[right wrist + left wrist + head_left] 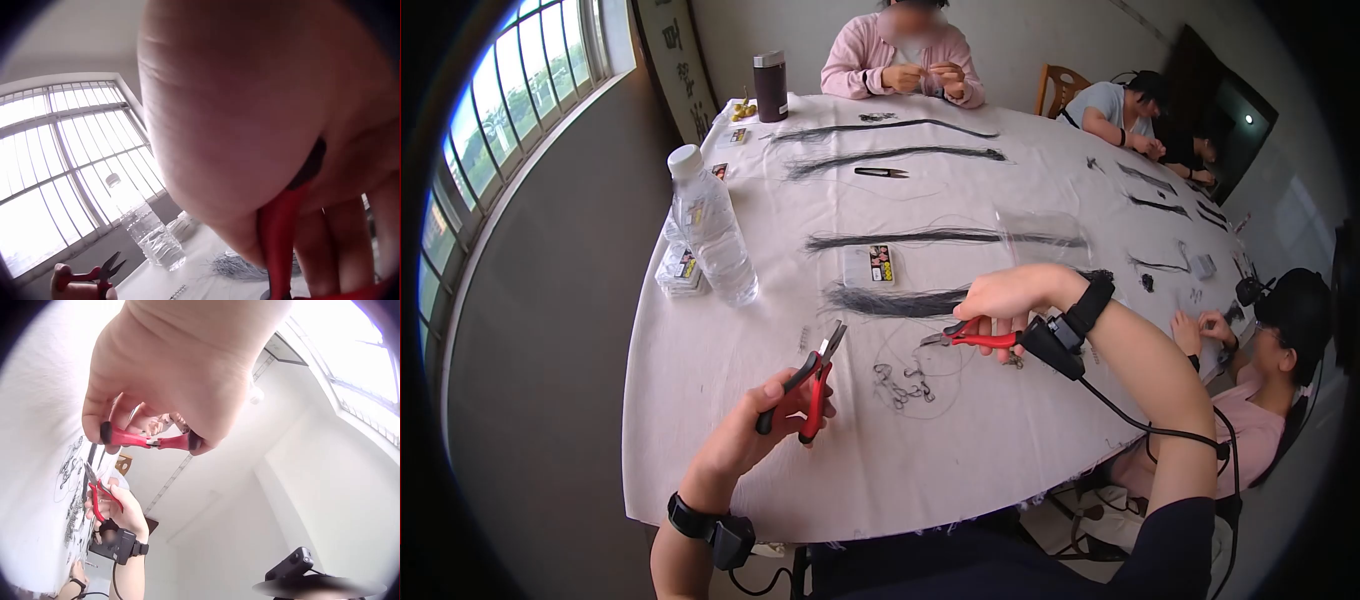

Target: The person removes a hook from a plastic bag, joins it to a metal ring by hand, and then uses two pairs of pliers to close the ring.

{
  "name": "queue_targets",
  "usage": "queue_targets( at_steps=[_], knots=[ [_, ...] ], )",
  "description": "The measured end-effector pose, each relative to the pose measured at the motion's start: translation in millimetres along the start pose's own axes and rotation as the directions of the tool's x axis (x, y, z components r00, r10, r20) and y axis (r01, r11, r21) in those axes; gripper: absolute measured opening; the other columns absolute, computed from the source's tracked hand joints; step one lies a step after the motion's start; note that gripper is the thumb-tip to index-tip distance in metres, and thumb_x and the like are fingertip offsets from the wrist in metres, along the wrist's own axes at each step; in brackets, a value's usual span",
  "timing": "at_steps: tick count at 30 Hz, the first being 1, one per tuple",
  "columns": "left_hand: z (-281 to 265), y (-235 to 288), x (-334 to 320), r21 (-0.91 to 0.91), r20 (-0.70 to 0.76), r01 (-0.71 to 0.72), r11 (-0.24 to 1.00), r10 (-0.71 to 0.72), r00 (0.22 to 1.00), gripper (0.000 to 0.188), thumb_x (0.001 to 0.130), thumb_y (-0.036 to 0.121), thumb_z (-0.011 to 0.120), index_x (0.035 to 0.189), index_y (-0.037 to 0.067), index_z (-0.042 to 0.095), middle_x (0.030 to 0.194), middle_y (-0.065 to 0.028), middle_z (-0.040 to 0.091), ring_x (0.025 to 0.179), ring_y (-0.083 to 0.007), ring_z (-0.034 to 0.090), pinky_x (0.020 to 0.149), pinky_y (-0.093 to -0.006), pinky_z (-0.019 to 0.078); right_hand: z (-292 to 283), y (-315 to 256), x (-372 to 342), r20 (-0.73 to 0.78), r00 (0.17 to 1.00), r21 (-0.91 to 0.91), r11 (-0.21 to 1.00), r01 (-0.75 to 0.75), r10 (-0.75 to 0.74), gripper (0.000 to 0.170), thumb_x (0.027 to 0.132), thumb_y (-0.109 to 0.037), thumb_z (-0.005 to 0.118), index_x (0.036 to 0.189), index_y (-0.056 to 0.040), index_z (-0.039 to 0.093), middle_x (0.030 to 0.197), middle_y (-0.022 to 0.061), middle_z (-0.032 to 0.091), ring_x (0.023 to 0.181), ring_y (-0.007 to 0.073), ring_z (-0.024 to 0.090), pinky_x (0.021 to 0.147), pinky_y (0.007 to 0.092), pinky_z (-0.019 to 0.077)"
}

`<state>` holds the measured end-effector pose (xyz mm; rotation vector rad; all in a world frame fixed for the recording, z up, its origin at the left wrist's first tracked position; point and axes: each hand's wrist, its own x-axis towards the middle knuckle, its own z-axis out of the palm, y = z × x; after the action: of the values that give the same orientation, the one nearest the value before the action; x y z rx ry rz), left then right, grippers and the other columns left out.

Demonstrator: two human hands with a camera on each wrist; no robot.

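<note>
My left hand (pixel 745 425) curls round black-and-red pliers (pixel 816 402), my right hand (pixel 1012 297) round needle-nose pliers (pixel 990 341); the looped dark strands (pixel 921 392) lie near, between them, probably light, springy, best pinched at an end.

From above, the head camera looks forward and down across the wide white-cloth-covered table (pixel 700 400), while the left wrist's sits tight against the bare left hand (pixel 169 375), tilted upward past it toward a pale wall (pixel 319 469). Right wrist now, close up on the bare right hand (pixel 237 119), facing the white-framed barred window (pixel 69 167) and clear plastic water bottle (pixel 153 237), both shared with the head view!
</note>
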<state>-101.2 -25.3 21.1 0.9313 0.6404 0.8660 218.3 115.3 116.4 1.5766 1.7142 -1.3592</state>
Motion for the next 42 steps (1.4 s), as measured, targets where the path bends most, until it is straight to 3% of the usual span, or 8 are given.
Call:
queue_targets(
  at_steps=[14,24,27,29,31,33,34,42],
  knots=[
    [0.3,-3.0,-3.8,0.092,-0.019,0.017,0.996,-0.015,1.000,0.062,0.093,0.049,0.044,0.128,-0.002,0.052,0.112,-0.0176,0.063,0.103,-0.0243,0.062,0.084,-0.0359,0.0489,-3.3,-22.1,4.8,0.033,0.988,-0.068,0.987,-0.145,0.148,0.045,0.097,-0.027,0.039,0.101,0.0112,0.062,0.087,0.0197,0.069,0.065,0.0271,0.071,0.055,0.0359,0.0597],
    [10.4,-6.7,-1.5,0.139,-0.030,0.017,0.990,-0.013,0.999,0.060,0.098,0.049,0.044,0.126,-0.003,0.051,0.110,-0.0138,0.063,0.101,-0.0204,0.060,0.087,-0.0336,0.0470,-4.2,-13.9,8.5,0.052,0.992,-0.033,0.993,-0.112,0.114,0.046,0.097,-0.029,0.038,0.101,0.0091,0.063,0.085,0.0195,0.069,0.062,0.0253,0.070,0.052,0.0338,0.0574],
    [17.7,-8.2,2.3,0.172,-0.019,0.078,0.982,-0.076,0.997,0.056,0.100,0.046,0.042,0.127,-0.001,0.052,0.106,-0.0105,0.063,0.099,-0.0177,0.058,0.089,-0.0333,0.0465,6.3,1.6,5.7,-0.016,0.999,-0.012,0.999,-0.050,0.050,0.046,0.099,-0.031,0.038,0.101,0.0077,0.064,0.083,0.0184,0.068,0.058,0.0230,0.068,0.049,0.0321,0.0545],
    [26.0,-7.5,7.1,0.174,-0.027,0.169,0.970,-0.167,0.986,0.051,0.100,0.043,0.042,0.128,0.001,0.053,0.104,-0.0082,0.061,0.096,-0.0155,0.057,0.090,-0.0325,0.0467,17.3,24.5,7.9,-0.136,0.984,0.278,0.948,0.153,-0.119,0.046,0.099,-0.033,0.040,0.098,0.0072,0.064,0.080,0.0154,0.066,0.052,0.0197,0.062,0.048,0.0312,0.0532],
    [37.7,-11.4,15.1,0.124,-0.057,0.211,0.970,-0.205,0.977,0.046,0.101,0.038,0.043,0.129,0.001,0.051,0.104,-0.0071,0.059,0.096,-0.0159,0.058,0.089,-0.0338,0.0494,34.9,37.2,3.0,-0.188,0.966,0.372,0.898,0.236,-0.177,0.048,0.101,-0.035,0.038,0.094,0.0051,0.063,0.077,0.0121,0.065,0.053,0.0174,0.061,0.047,0.0293,0.0524],
    [49.7,-18.2,25.4,0.093,-0.101,0.197,0.976,-0.187,0.977,0.053,0.098,0.039,0.046,0.132,-0.001,0.048,0.104,-0.0083,0.059,0.094,-0.0184,0.061,0.086,-0.0409,0.0535,58.0,52.8,4.6,-0.405,0.857,0.473,0.729,0.494,-0.318,0.048,0.103,-0.036,0.036,0.090,0.0031,0.062,0.076,0.0100,0.064,0.055,0.0160,0.062,0.047,0.0299,0.0522],
    [59.0,-16.7,30.8,0.093,-0.122,0.196,0.976,-0.184,0.975,0.046,0.099,0.031,0.043,0.131,-0.001,0.046,0.103,-0.0094,0.056,0.094,-0.0187,0.061,0.085,-0.0424,0.0551,70.5,58.6,5.2,-0.474,0.807,0.404,0.727,0.555,-0.352,0.047,0.104,-0.034,0.035,0.088,0.0024,0.059,0.076,0.0089,0.064,0.057,0.0148,0.062,0.047,0.0296,0.0514],
    [106.1,-36.5,63.4,0.294,-0.245,0.074,0.953,0.001,0.969,0.042,0.100,0.022,0.050,0.128,-0.008,0.042,0.105,-0.0125,0.052,0.090,-0.0185,0.062,0.075,-0.0349,0.0572,117.4,80.0,18.3,-0.633,0.702,0.405,0.634,0.659,-0.326,0.040,0.105,-0.031,0.034,0.101,-0.0002,0.060,0.083,0.0062,0.064,0.067,0.0132,0.064,0.055,0.0276,0.0511]
  ],
)
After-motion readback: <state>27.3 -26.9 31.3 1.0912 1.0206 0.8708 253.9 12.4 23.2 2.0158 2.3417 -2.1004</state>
